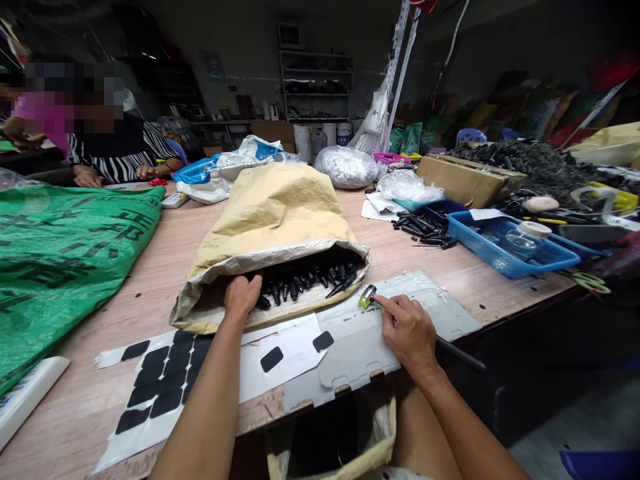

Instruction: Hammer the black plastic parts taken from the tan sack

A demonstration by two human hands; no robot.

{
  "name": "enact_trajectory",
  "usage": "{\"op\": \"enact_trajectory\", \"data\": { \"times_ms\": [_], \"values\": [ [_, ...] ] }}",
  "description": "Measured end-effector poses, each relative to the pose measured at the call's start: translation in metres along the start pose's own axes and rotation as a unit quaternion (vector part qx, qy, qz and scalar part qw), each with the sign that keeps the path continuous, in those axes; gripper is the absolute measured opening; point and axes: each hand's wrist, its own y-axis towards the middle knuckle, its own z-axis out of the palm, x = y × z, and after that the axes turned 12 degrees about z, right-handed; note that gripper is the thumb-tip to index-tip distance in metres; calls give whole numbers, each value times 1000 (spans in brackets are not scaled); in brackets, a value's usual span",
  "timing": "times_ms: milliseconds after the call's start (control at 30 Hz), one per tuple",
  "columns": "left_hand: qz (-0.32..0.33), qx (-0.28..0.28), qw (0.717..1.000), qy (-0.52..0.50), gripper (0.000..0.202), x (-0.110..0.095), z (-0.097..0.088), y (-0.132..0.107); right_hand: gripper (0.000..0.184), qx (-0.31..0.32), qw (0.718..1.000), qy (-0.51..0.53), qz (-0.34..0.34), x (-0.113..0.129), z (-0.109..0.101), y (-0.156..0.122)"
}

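A tan woven sack [280, 207] lies on the table with its mouth facing me. Several black tapered parts [294, 288] show inside its opening. My left hand [243, 293] reaches into the left side of the mouth; its fingers are mostly hidden there, so what they hold cannot be seen. My right hand [409, 330] is curled over the dark handle [463, 353] of a small mallet, index finger stretched along it. The yellow-green and black mallet head [367, 297] lies over a grey sheet [350, 340] at the table's front.
White sheets bear black rounded stickers [167, 360]. A green sack [75, 260] lies left; a blue basket [510, 250], a cardboard box [467, 180] and black parts [425, 227] sit right. Below the table edge is an open bag [385, 440]. A person [120, 150] sits across.
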Motion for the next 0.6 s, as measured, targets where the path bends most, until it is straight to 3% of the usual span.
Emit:
{"op": "enact_trajectory", "data": {
  "times_ms": [200, 367, 500, 600],
  "values": [
    [72, 3, 995, -69, 40, -12, 2, -42, 36, 2, 1000, 1, 1, 1, -1, 0],
    [98, 9, 980, -175, 52, -9, -6, -63, 36, 5, 1000, 5, 4, 0, 0, 0],
    [72, -49, 958, -272, 50, 0, -17, -76, 36, 3, 1000, 5, 2, -1, 0, 0],
    [104, -122, 969, -188, 46, 3, -25, -92, 36, 2, 1000, 2, 3, -1, 0, 0]
  ]
}}
